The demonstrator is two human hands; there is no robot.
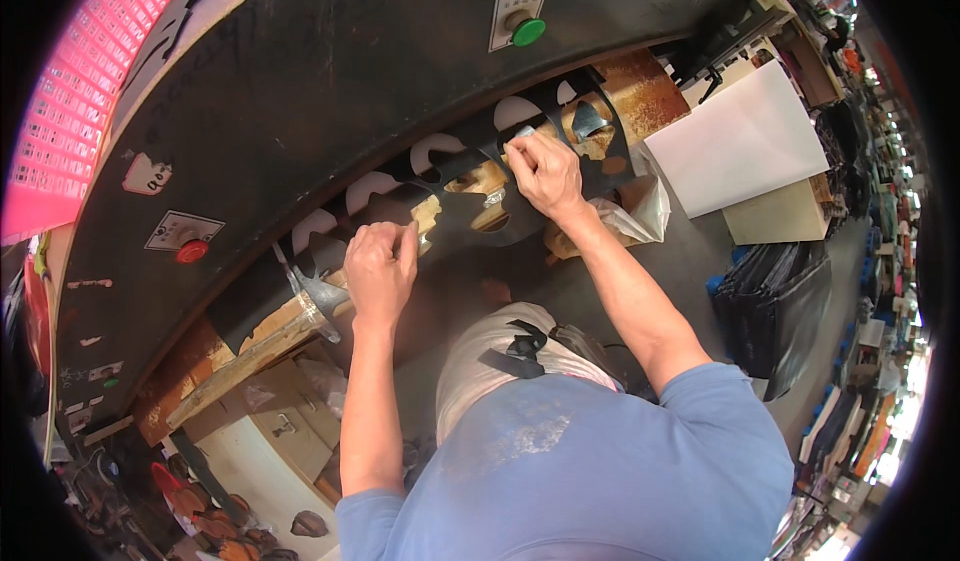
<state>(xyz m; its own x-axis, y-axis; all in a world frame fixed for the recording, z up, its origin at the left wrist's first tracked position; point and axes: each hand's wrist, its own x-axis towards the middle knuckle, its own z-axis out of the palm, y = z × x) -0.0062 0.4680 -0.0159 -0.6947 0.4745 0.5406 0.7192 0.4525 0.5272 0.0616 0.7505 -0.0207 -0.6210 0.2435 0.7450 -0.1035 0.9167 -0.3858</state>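
Note:
A black sheet with several curved cut-outs spans the wooden cutting board below a dark machine beam. My left hand is closed at the sheet's near edge, thumb and fingers bent together against it. Farther right, my right hand pinches the sheet between two openings, beside a small silvery glint. Pale shapes and worn wood show through the holes. To the left of my left hand lies a grey metal piece. The fingertips of both hands are partly hidden.
On the black beam sit a green button and a red button. White sheets are stacked at the right, above a black plastic bag. A pink crate stands far left. Brown pieces lie lower left.

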